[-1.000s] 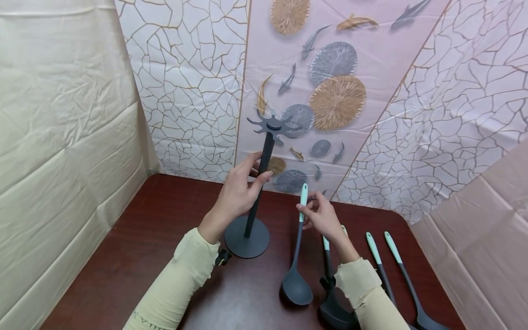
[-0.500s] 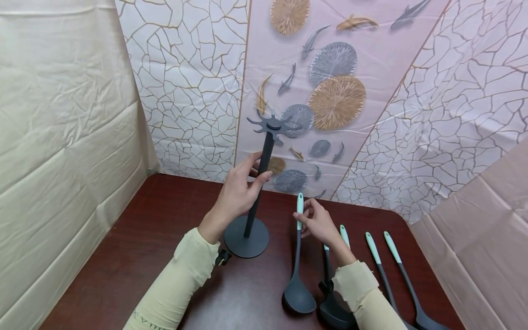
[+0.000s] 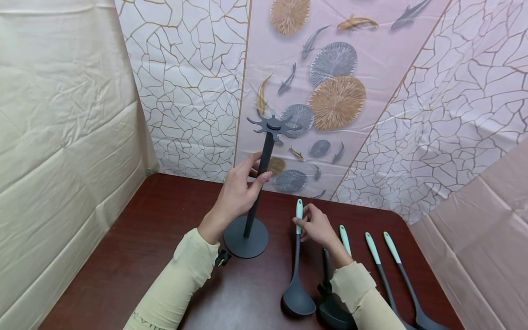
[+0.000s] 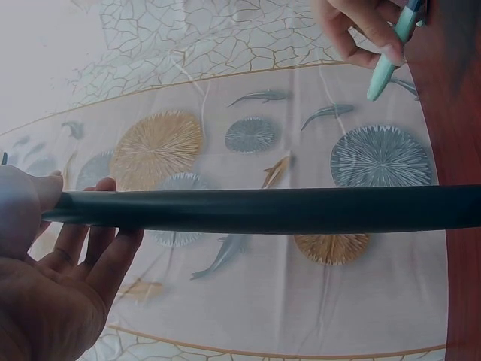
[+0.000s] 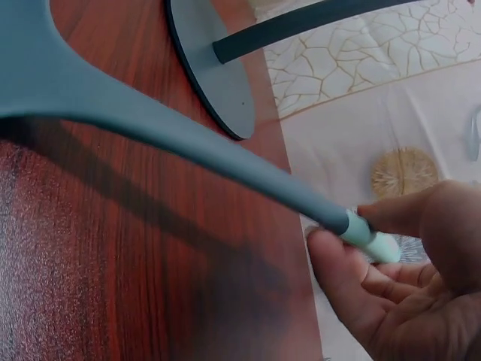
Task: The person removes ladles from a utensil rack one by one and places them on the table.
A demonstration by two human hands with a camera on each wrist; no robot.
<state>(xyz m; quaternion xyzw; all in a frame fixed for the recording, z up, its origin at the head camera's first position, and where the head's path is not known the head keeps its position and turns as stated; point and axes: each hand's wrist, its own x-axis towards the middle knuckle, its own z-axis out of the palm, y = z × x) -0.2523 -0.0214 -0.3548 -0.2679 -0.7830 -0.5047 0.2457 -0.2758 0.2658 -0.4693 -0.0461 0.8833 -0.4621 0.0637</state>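
My left hand (image 3: pixel 239 190) grips the upper part of the dark post of a utensil stand (image 3: pixel 250 215). The stand has a round base on the table and a ring of hooks at its top, with nothing hung on them. To its right, my right hand (image 3: pixel 317 225) pinches the mint-green handle of a dark grey ladle (image 3: pixel 298 295). Its bowl hangs low, at or just above the tabletop; I cannot tell if it touches. In the right wrist view, thumb and fingers close round the ladle's handle (image 5: pixel 361 229), and its shadow falls on the wood beneath.
Partly under my right forearm lies another dark utensil (image 3: pixel 335 311) with a wide head. Two more mint-handled utensils lie further right, one a long-handled tool (image 3: pixel 406 275). The reddish-brown table (image 3: pixel 136 256) is enclosed by hanging cloth (image 3: pixel 194 91) at the back and sides.
My right hand has lowered the ladle and shifted it slightly left, its handle now more upright in the head view. My left hand and the stand have stayed in place.
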